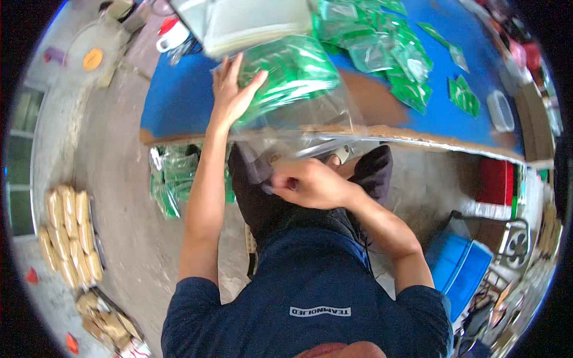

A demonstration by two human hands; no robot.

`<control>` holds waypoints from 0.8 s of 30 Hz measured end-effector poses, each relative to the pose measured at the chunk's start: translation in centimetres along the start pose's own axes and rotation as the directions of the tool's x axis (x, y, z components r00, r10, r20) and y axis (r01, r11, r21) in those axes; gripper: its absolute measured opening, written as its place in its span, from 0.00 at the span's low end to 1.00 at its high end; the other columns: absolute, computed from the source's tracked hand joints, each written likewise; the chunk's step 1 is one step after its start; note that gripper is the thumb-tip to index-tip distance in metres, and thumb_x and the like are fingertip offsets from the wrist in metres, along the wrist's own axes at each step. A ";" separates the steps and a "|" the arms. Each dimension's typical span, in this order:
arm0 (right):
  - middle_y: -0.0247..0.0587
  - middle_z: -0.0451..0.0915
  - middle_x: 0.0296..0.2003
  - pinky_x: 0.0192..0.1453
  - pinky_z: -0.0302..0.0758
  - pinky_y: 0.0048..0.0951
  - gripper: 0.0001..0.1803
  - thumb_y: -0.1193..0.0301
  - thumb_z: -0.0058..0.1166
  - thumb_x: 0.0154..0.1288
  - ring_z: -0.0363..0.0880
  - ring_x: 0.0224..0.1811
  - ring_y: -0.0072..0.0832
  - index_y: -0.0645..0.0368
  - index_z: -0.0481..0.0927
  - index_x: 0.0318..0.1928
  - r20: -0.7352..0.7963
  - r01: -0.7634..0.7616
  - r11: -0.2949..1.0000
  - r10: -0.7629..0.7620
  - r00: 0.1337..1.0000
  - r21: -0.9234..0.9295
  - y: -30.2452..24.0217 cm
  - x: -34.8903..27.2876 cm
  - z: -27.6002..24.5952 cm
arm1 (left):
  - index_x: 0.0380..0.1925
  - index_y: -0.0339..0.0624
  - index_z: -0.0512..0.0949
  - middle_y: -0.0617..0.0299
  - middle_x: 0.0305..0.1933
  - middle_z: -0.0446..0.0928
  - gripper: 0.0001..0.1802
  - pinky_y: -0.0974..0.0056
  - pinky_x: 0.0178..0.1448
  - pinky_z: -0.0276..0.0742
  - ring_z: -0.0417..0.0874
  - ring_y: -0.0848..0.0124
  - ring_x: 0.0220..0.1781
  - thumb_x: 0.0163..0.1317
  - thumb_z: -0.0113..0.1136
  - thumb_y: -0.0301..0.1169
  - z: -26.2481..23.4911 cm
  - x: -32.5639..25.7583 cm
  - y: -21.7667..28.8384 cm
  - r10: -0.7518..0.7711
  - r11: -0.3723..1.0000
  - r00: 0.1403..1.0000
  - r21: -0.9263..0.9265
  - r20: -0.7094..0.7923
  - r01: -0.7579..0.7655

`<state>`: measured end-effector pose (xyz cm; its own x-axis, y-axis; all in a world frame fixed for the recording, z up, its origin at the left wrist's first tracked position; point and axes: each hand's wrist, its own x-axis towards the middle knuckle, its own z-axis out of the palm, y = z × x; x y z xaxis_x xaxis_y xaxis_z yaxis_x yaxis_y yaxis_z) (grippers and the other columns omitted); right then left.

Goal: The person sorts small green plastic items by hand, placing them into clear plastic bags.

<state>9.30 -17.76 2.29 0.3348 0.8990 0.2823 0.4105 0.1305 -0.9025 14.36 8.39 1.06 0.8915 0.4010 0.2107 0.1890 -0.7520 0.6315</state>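
Note:
A clear plastic bag (298,119) filled with green packets (292,68) lies at the near edge of the blue table. My left hand (233,92) rests against the filled part, its thumb and fingers spread. The bag's loose, see-through end hangs over the table edge toward my lap. There my right hand (313,182) is closed, gripping the gathered plastic; slight blur hides its fingertips. Just beyond the bag stands a container (256,24) with a stack of clear plastic sheets or bags in it.
Loose green packets (382,48) are heaped on the blue table (179,98), with a clear tray (500,111) at right. More green packages (179,173) sit beneath the table's left part. A blue bin (459,271) and a fan (516,246) stand at right; tan bundles (71,232) lie left.

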 end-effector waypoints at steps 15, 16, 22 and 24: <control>0.33 0.75 0.29 0.34 0.72 0.27 0.18 0.58 0.49 0.73 0.73 0.29 0.27 0.58 0.77 0.52 -0.762 0.100 0.824 0.556 -0.331 0.558 13.6 -42.3 -8.2 | 0.73 0.57 0.61 0.58 0.81 0.49 0.37 0.43 0.80 0.36 0.43 0.47 0.81 0.66 0.55 0.52 -2.7 -0.3 5.2 0.504 0.786 0.855 0.345 0.121 -0.512; 0.30 0.73 0.28 0.32 0.67 0.23 0.11 0.65 0.52 0.73 0.70 0.28 0.20 0.58 0.79 0.47 -0.789 -0.094 0.837 0.463 -0.405 0.539 8.5 -30.4 -8.4 | 0.73 0.56 0.61 0.58 0.80 0.49 0.37 0.42 0.80 0.36 0.44 0.48 0.81 0.66 0.55 0.52 -2.1 -1.5 6.3 0.528 0.726 0.816 0.373 0.236 -0.578; 0.41 0.78 0.31 0.41 0.76 0.30 0.04 0.78 0.54 0.68 0.78 0.33 0.30 0.61 0.79 0.42 -0.871 -0.450 0.874 0.067 0.486 -0.184 3.6 -11.4 -7.3 | 0.72 0.52 0.63 0.56 0.78 0.54 0.35 0.43 0.79 0.42 0.52 0.51 0.79 0.65 0.58 0.44 -0.8 -4.4 8.7 0.621 0.704 0.735 0.218 0.272 -0.676; 0.46 0.79 0.37 0.46 0.77 0.36 0.10 0.80 0.57 0.62 0.79 0.39 0.43 0.60 0.80 0.44 -0.763 -0.395 0.813 -0.090 0.640 -0.427 3.3 -9.6 -8.0 | 0.56 0.45 0.80 0.52 0.73 0.65 0.21 0.47 0.77 0.51 0.64 0.50 0.73 0.62 0.63 0.33 -3.3 -5.7 7.6 0.608 0.793 0.792 -0.003 0.063 -0.609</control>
<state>14.24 -29.30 -0.81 0.8244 0.2450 0.5103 0.5642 -0.4273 -0.7065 9.35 2.13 7.06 0.8466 -0.1725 0.5035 -0.3939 -0.8392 0.3748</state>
